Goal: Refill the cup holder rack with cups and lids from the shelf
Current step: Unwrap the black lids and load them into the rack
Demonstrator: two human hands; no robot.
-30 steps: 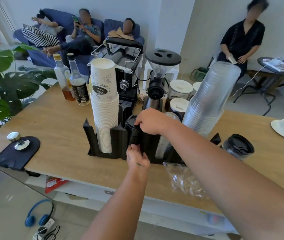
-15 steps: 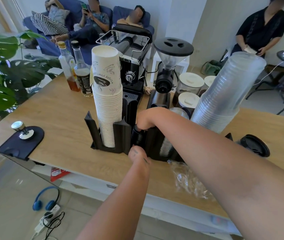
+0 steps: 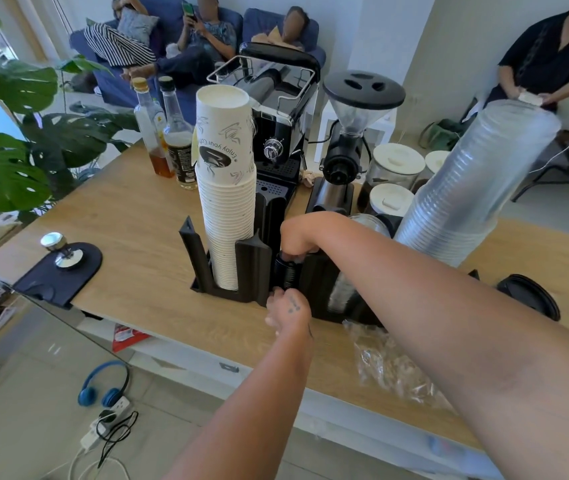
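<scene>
a black cup holder rack (image 3: 255, 268) stands on the wooden counter (image 3: 130, 237), near its front edge. its left slot holds a tall stack of white paper cups (image 3: 227, 188), upside down, rising well above the rack's walls. the middle slot holds a stack of black lids (image 3: 284, 271), ribbed edges showing between the rack's uprights. the right hand (image 3: 305, 233) sits on top of this stack, fingers curled down over the uppermost lid, the grip pressed together on it. the left hand (image 3: 288, 308) is at the base of the same slot, fingertips touching the lower lids from the front; whether its grip pinches them or merely rests against them, i cannot tell. to the right, a tall stack of clear plastic cups (image 3: 477, 181) leans in the rack's right end, partly hidden behind the right forearm. a single black lid (image 3: 529, 296) lies on the counter just right of the rack. crumpled clear plastic wrap (image 3: 390, 365) lies on the counter in front of the rack, under the right arm. behind the rack stand an espresso machine (image 3: 276, 116) and a grinder (image 3: 352, 133).
</scene>
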